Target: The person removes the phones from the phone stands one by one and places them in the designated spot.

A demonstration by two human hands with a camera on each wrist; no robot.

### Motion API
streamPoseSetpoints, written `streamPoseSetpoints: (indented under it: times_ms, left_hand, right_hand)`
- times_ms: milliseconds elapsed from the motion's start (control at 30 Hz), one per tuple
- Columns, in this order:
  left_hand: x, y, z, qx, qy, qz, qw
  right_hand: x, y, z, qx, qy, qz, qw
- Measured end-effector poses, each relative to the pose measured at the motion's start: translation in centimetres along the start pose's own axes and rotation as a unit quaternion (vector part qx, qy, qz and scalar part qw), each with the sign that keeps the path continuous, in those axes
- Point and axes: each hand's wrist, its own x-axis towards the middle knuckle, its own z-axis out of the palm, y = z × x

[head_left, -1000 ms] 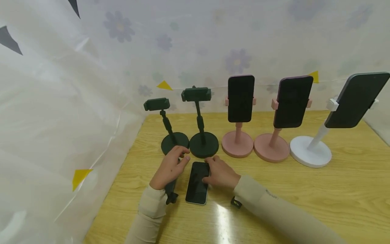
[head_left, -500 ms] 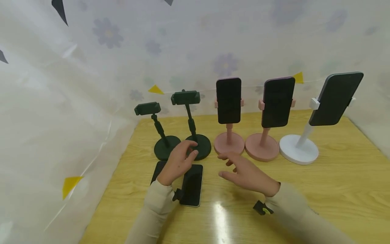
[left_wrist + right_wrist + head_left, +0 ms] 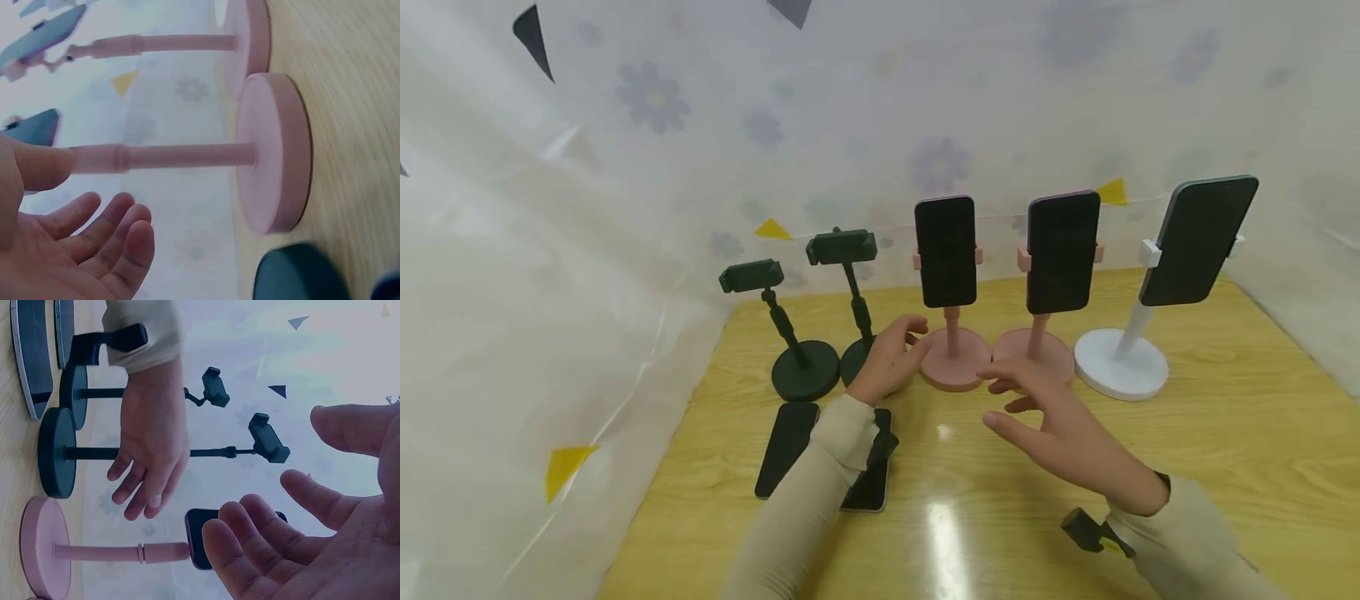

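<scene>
We seem to be reaching, left hand [image 3: 889, 361] and right hand [image 3: 1063, 425] empty, fingers loosely parted, near the left pink stand [image 3: 955, 360] far across the surface [image 3: 1000, 525], where gripping would call for curling in.

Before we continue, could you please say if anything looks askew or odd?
Nothing stands out: the dark green round-based phone stands, pink stands and white stand are upright, two black-screened phones lie flat.

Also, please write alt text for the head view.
A person's left hand and right hand hover, empty, over a table. Two green phone stands hold nothing; two pink stands and a white stand hold phones; two more phones lie flat.
</scene>
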Motion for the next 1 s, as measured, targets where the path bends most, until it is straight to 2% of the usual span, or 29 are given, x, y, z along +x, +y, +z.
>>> streamPoseSetpoints:
  times_ms: [200, 400, 667, 800, 1000]
  left_hand:
    - [2.9, -0.4, 1.3, -0.039, 0.02, -0.014, 0.9989]
    - [4.7, -0.8, 2.6, -0.065, 0.039, 0.004, 0.9971]
    - [6.0, -1.0, 3.9, -0.089, 0.039, 0.006, 0.9952]
    - [6.5, -0.7, 4.2, -0.104, 0.04, -0.011, 0.9938]
    - [7.3, -0.1, 4.7, -0.128, 0.022, -0.046, 0.9905]
  right_hand:
    - [-0.6, 0.2, -0.9, 0.002, 0.02, -0.009, 0.9998]
    - [-1.2, 0.9, -1.7, 0.008, 0.045, -0.007, 0.999]
    - [-2.1, 1.6, -2.4, 0.009, 0.056, 0.012, 0.9983]
    - [-2.5, 2.0, -2.6, 0.015, 0.056, 0.014, 0.9982]
    - [-3.1, 2.7, -2.9, 0.016, 0.053, 0.025, 0.9982]
